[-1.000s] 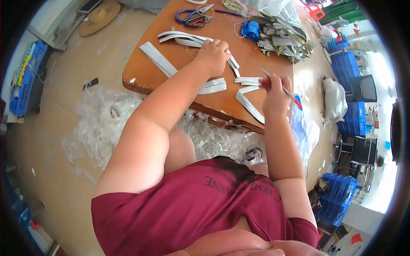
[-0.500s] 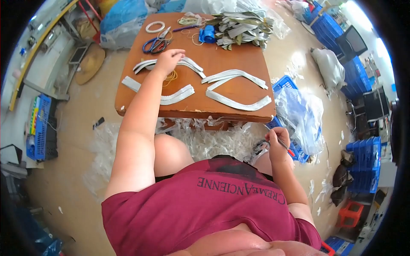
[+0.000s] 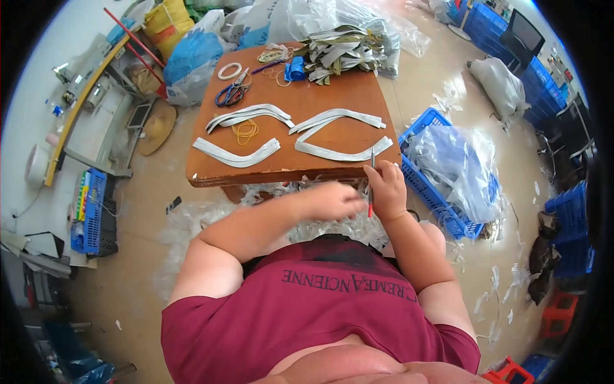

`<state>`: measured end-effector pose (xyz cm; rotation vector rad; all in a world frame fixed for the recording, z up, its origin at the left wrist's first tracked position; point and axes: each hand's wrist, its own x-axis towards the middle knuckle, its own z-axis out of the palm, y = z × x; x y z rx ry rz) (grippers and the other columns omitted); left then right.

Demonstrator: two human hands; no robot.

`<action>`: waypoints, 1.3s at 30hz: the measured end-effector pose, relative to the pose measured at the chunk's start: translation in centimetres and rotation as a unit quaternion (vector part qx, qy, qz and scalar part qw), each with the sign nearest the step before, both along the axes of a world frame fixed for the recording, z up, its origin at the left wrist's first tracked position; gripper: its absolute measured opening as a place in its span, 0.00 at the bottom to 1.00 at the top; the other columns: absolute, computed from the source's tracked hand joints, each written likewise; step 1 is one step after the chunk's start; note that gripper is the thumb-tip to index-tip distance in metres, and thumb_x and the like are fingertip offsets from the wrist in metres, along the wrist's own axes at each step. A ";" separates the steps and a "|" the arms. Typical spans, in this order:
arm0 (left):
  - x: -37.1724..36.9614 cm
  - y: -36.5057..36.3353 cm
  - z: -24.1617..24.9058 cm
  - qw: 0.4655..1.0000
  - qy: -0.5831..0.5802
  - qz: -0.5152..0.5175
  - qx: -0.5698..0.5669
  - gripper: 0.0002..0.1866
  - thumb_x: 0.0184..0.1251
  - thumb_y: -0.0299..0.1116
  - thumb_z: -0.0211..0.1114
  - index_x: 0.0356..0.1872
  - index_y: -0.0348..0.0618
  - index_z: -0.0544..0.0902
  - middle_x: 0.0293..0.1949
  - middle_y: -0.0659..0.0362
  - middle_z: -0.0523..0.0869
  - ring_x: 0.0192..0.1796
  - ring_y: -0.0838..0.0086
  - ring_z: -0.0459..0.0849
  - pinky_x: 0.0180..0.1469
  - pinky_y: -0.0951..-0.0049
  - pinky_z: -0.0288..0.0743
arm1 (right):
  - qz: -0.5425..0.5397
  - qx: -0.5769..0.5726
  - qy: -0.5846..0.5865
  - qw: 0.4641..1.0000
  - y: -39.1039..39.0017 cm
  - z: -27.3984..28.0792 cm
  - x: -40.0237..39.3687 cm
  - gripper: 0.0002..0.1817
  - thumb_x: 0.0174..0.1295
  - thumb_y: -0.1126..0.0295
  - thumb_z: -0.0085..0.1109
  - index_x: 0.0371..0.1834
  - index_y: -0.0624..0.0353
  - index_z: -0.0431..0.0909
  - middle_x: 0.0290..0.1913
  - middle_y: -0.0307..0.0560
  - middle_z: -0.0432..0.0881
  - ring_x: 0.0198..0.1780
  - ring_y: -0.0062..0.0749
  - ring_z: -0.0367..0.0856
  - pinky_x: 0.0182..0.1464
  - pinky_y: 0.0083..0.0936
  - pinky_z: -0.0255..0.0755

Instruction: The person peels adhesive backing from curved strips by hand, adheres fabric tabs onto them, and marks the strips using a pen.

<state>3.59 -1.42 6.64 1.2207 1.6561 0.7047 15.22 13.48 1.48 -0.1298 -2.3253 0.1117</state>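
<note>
My right hand (image 3: 388,190) grips a slim pointed tool (image 3: 370,203) with a red end, held upright just off the table's front edge; its tip overlaps a curved whitish strip in view. My left hand (image 3: 336,201) is in front of the table, slightly blurred, with loosely stretched fingers and nothing visible in them. Several bundles of curved whitish strips lie on the brown table (image 3: 256,173): a front-left bundle (image 3: 236,155), a back-left bundle (image 3: 251,114), a back-right bundle (image 3: 339,118) and a front-right bundle (image 3: 342,153). Yellow elastic bands (image 3: 245,132) lie between the left bundles.
Toward the table's back are scissors (image 3: 231,93), a white tape roll (image 3: 229,71), a blue roll (image 3: 295,69) and a heap of grey-green strips (image 3: 342,54). A blue basket (image 3: 419,128) with plastic bags stands on the right. Scraps (image 3: 185,224) litter the floor.
My left hand has moved from over the back-left strips to in front of the table. My right hand has risen leftward to the table edge, turning the tool upright. The view has shifted.
</note>
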 end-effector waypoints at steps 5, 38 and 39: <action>3.5 2.5 -3.1 0.990 -0.107 0.086 -0.029 0.18 0.69 0.46 0.56 0.35 0.38 0.80 0.30 0.58 0.84 0.27 0.78 0.80 0.29 0.77 0.74 | -0.003 -0.001 -0.012 1.000 0.6 -0.7 0.8 0.19 0.48 0.72 0.54 0.48 0.56 0.78 0.39 0.45 0.72 0.41 0.40 0.72 0.45 0.34 0.67; -26.5 9.9 -5.3 0.785 0.552 0.277 -0.059 0.22 0.62 0.50 0.56 0.44 0.44 0.84 0.47 0.49 0.84 0.51 0.56 0.81 0.53 0.60 0.73 | 0.140 -0.286 -0.150 0.936 3.6 -3.1 0.5 0.10 0.53 0.71 0.56 0.37 0.59 0.81 0.31 0.50 0.78 0.35 0.46 0.80 0.40 0.38 0.74; -23.2 10.4 -4.8 0.832 0.503 0.233 0.004 0.21 0.62 0.49 0.58 0.44 0.42 0.84 0.45 0.48 0.84 0.49 0.56 0.82 0.52 0.61 0.74 | 0.138 -0.288 -0.151 0.935 3.6 -3.0 0.6 0.10 0.53 0.71 0.56 0.38 0.59 0.81 0.31 0.50 0.79 0.35 0.47 0.80 0.40 0.38 0.74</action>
